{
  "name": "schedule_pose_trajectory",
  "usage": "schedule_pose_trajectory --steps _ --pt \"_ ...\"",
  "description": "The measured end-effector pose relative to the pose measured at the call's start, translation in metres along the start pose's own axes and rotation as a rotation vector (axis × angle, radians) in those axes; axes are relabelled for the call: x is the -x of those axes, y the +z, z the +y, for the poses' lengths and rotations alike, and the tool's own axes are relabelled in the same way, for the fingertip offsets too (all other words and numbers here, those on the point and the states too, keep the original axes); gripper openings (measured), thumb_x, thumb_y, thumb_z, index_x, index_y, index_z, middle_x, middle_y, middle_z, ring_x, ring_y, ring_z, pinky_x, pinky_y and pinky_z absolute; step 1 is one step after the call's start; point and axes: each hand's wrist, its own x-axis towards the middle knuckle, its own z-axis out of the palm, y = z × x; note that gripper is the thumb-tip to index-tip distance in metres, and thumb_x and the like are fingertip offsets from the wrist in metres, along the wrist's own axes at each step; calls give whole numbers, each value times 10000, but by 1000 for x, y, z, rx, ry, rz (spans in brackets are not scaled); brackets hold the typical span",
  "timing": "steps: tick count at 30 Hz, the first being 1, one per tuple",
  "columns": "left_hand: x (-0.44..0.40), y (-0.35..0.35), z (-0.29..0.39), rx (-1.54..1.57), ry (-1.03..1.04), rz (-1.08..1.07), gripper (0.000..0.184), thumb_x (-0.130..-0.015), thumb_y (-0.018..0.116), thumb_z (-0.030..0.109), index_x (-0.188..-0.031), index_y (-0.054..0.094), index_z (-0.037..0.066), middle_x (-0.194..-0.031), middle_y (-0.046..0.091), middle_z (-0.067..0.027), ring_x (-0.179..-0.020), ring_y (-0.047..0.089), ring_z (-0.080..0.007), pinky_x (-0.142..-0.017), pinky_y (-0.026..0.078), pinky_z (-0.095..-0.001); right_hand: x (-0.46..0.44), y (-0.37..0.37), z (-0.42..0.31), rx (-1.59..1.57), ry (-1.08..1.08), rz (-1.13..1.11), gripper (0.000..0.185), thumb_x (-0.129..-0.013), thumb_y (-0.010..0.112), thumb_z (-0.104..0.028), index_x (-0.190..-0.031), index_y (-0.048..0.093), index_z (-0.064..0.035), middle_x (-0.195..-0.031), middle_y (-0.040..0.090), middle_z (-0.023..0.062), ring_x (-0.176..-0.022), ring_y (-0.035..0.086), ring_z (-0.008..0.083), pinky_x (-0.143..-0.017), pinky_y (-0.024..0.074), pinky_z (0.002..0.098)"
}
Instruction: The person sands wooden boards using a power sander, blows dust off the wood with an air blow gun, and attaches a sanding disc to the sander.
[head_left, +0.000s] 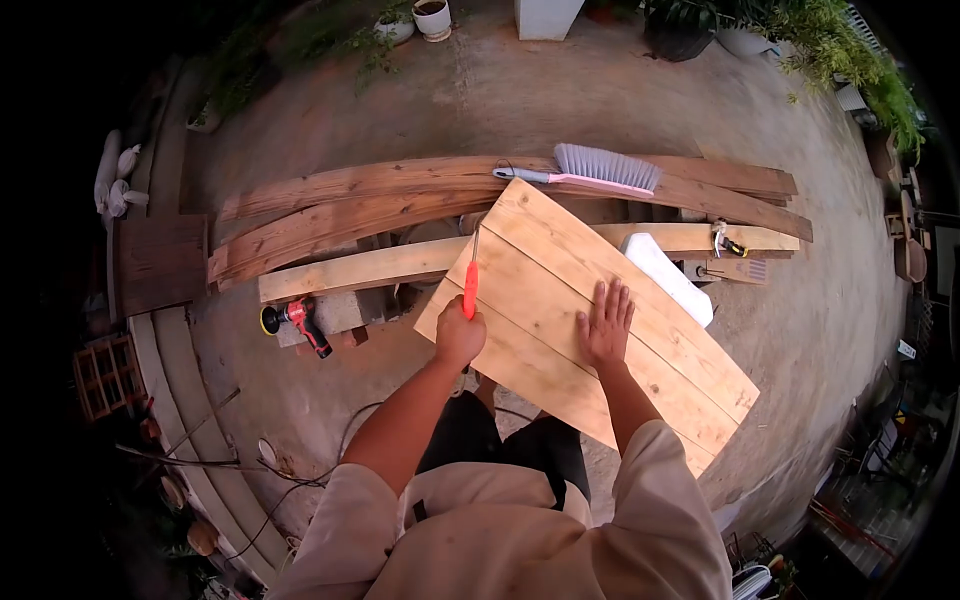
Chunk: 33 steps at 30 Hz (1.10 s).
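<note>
A light panel of joined wooden boards point(560, 300) lies slanted in front of me, across long planks. My left hand point(460, 334) is closed around the red handle of a tool point(470, 288), whose thin metal shaft points away from me over the panel's left edge. The kind of tool is too small to tell. Flat on the panel rests my right hand point(605, 325), fingers stretched out, holding nothing. A white object point(668, 278) shows beyond the panel's far right edge.
Dark planks point(370, 220) lie behind the panel, with a grey and pink brush point(605, 170) on them. A red and black power tool point(300, 322) is at the left. Another tool point(728, 240) sits at the right. Potted plants point(433, 18) line the far side. Cables point(300, 482) run lower left.
</note>
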Motion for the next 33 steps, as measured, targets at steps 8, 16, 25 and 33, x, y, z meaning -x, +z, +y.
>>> schedule_pose_trajectory --steps 8,16,25,33 --pt "34 48 48 -249 150 -389 176 -910 633 148 -1018 661 12 -1024 709 -263 -1001 689 -477 -876 546 -564 34 -13 43 -23 49 -8 790 -1084 438 -555 -1726 239 -139 -1801 133 176 -1657 98 419 -1320 72 603" --pt "143 98 35 -394 256 -526 219 -884 643 114 -1082 633 19 -1107 663 -231 -1008 675 -483 -899 554 -562 84 -26 103 -63 86 -30 796 -1073 477 -518 -1717 256 -105 -1797 144 185 -1655 114 417 -1319 92 603" --pt "205 123 30 -466 328 -543 236 -881 661 120 -1089 634 10 -1094 653 -248 -1031 667 -478 -880 553 -547 168 -43 165 -94 84 -56 818 -1044 546 -489 -1696 290 -67 -1782 199 195 -1645 170 407 -1319 119 594" --pt "213 190 102 -583 384 -682 232 -881 642 115 -1092 635 20 -1128 657 -230 -1035 671 -466 -901 551 -551 227 -42 219 -144 90 -69 836 -1038 545 -515 -1700 284 -76 -1796 180 155 -1654 156 369 -1327 115 574"
